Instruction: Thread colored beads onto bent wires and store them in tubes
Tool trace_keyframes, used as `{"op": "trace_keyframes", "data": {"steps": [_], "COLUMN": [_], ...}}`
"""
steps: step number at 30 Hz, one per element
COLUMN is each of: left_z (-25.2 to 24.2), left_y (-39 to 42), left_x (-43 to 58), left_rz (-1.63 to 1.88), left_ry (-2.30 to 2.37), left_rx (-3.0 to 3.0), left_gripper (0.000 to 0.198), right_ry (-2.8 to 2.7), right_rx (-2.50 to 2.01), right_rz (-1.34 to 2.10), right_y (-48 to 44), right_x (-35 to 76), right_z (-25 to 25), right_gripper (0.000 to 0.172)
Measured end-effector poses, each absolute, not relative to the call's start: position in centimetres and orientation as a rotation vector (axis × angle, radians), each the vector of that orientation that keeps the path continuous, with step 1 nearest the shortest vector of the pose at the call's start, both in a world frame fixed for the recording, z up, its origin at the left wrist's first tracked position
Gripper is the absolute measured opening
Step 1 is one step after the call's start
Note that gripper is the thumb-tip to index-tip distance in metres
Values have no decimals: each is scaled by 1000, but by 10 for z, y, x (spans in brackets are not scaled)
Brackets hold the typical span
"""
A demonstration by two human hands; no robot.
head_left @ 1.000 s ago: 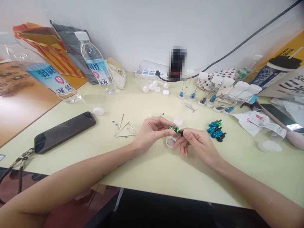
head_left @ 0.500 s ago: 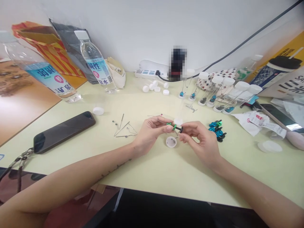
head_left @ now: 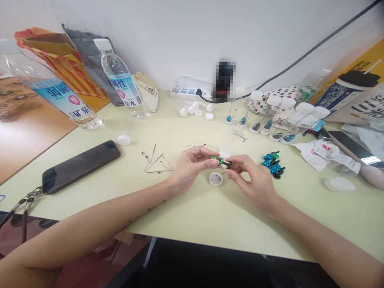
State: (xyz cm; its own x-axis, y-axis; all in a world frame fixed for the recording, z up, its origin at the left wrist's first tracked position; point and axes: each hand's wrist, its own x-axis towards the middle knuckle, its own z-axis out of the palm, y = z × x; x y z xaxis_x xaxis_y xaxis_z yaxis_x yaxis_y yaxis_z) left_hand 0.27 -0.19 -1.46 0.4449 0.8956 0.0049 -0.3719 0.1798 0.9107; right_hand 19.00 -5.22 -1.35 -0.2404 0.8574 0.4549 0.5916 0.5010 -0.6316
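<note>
Pin (head_left: 216,159), green-beaded, is pinched in left hand (head_left: 192,166); black bead (head_left: 228,164) is pinched by right hand (head_left: 255,180). Tubes (head_left: 270,115) filled, 1 o'clock; loose beads (head_left: 272,164) left, 3 o'clock.

The right hand (head_left: 255,182) has been raised slightly, and the black piece (head_left: 228,164) pinched in it carried up with it. The white cap (head_left: 215,178), partly covered by that hand a second ago, is now fully exposed. The green beads (head_left: 217,159) have been spread apart along the wire (head_left: 199,151) held in the left hand (head_left: 192,166).
</note>
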Motion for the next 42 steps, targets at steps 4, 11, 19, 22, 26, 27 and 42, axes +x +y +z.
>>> {"op": "trace_keyframes", "data": {"steps": [4, 11, 19, 22, 26, 27, 42], "left_z": [-15, -15, -16, -16, -16, -16, -17], "left_y": [-3, -3, -3, -2, -1, -1, 0], "left_x": [3, 2, 2, 2, 1, 1, 1], "left_rz": [975, 1004, 1018, 1008, 1001, 1002, 1002], "left_ry": [622, 620, 595, 599, 610, 620, 638], "left_rx": [1039, 1061, 1078, 1080, 1073, 1065, 1065], "left_gripper": [17, 16, 15, 16, 15, 15, 15], "right_ry": [-2008, -1989, -1982, -2037, -2072, -2045, -2042], "right_rx": [-1239, -1212, -1269, -1264, -1263, -1269, -1283], "right_rz": [423, 388, 460, 413, 471, 484, 284], "right_y": [-51, -52, -52, -51, -50, -50, -50], "right_x": [192, 191, 192, 192, 191, 191, 193], "right_z": [-13, -15, -14, -14, -13, -13, -14], "right_gripper": [17, 17, 29, 11, 18, 22, 15]}}
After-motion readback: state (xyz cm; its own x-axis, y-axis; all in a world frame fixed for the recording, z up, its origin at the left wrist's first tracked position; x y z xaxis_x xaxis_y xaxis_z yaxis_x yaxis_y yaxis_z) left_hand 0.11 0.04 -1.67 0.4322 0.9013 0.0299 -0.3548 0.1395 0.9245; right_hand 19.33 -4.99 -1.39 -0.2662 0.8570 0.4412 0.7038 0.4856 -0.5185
